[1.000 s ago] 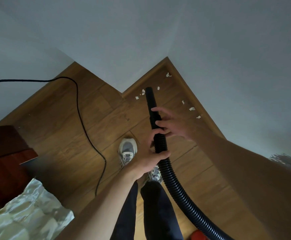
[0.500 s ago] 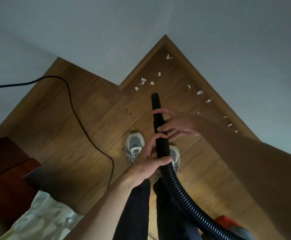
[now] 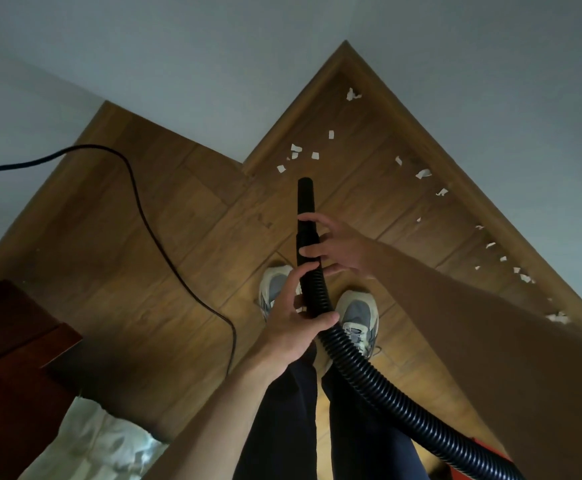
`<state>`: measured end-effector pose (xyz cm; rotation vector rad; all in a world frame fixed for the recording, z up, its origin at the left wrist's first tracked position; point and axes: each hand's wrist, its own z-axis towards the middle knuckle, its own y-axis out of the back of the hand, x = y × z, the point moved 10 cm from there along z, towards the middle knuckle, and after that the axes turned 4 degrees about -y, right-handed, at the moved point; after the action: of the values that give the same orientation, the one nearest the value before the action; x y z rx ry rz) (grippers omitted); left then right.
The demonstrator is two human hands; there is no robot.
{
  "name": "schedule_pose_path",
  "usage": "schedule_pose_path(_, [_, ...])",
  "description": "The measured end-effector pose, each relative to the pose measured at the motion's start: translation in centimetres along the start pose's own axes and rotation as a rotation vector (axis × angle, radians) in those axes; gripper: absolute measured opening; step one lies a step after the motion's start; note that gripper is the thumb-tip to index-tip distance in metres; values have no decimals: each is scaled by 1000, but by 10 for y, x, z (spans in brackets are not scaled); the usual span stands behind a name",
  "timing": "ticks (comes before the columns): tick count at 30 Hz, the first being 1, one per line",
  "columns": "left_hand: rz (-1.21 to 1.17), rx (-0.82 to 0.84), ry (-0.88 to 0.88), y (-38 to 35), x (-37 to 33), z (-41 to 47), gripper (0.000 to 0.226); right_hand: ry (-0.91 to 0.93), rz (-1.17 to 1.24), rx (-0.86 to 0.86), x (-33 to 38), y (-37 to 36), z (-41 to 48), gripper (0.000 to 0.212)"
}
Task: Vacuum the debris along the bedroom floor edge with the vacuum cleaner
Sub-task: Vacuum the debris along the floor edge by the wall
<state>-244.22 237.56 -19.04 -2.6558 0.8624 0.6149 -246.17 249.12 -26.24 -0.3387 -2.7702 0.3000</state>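
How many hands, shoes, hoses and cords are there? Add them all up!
Hands: 2, the left hand and the right hand
Shoes: 2
Black hose: 1
Black cord: 1
Total: 6

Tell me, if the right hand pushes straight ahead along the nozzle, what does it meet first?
Probably the white paper scraps just beyond the nozzle, then the baseboard. The right hand has clear floor before them, though depth is uncertain.
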Motion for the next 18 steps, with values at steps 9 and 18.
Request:
schedule_pose_path(9, [-101, -9, 94, 19, 21, 25, 79, -89, -22, 95, -4, -17, 42, 66])
schedule_pose_path(18, [-119, -8, 98, 38, 13, 53, 79, -44, 52, 18, 3, -16, 75, 60])
